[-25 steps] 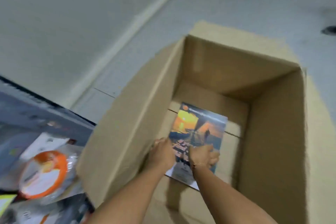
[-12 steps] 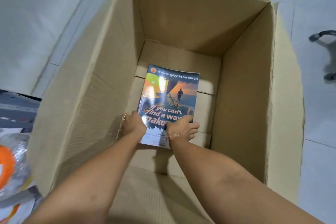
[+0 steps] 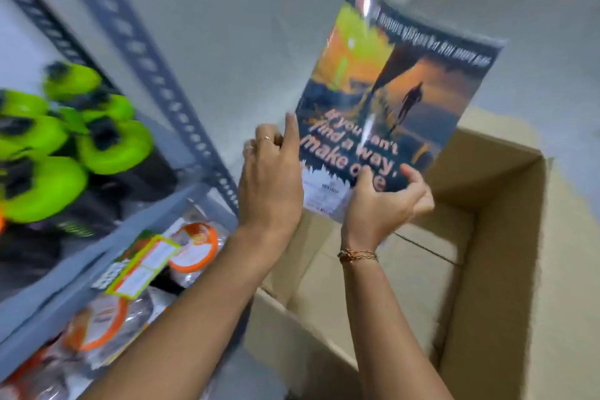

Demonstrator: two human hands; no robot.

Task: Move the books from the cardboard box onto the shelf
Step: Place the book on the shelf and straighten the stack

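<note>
A glossy book [image 3: 386, 97] with an orange sunset cover is held upright in the air, above the open cardboard box [image 3: 506, 269]. My left hand [image 3: 271, 178] grips its lower left edge. My right hand [image 3: 383, 204] grips its bottom edge, thumb on the cover. The box stands on the floor at the right, and the part of its inside that shows holds no books. The grey metal shelf [image 3: 107, 247] stands at the left, close to my left arm.
Bright green round items [image 3: 65, 140] fill the upper shelf level. Packaged goods with orange rings [image 3: 191, 247] lie on the lower level. A slotted grey upright post [image 3: 152, 75] runs diagonally between shelf and book. A pale wall is behind.
The book has come up out of the box bottom and now stands in the air above it. Both hands rose with it, and the view swung left to the shelf.
</note>
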